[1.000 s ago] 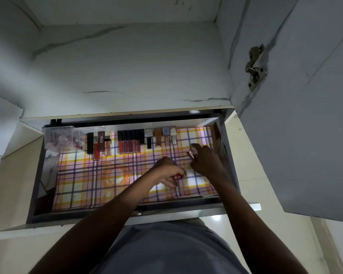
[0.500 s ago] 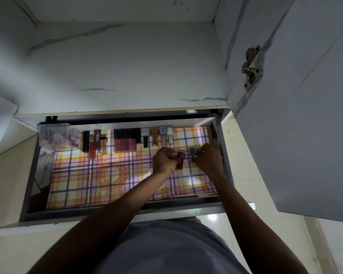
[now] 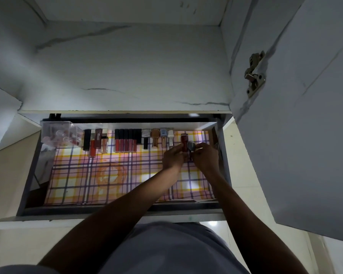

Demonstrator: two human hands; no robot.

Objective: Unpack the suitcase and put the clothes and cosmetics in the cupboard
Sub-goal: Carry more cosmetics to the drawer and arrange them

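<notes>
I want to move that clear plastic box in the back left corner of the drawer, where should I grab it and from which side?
Grip the clear box across its top edges, coming straight down from above. It sits tight in the drawer's back left corner, with a black tube close on its right, so only the top and front are open.

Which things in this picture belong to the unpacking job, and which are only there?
Part of the job:
- red bottle, in the left hand
- dark bottle, in the right hand
- row of cosmetics at the back of the drawer
- clear box

Only there:
- checked liner
- cupboard door
- hinge
</notes>
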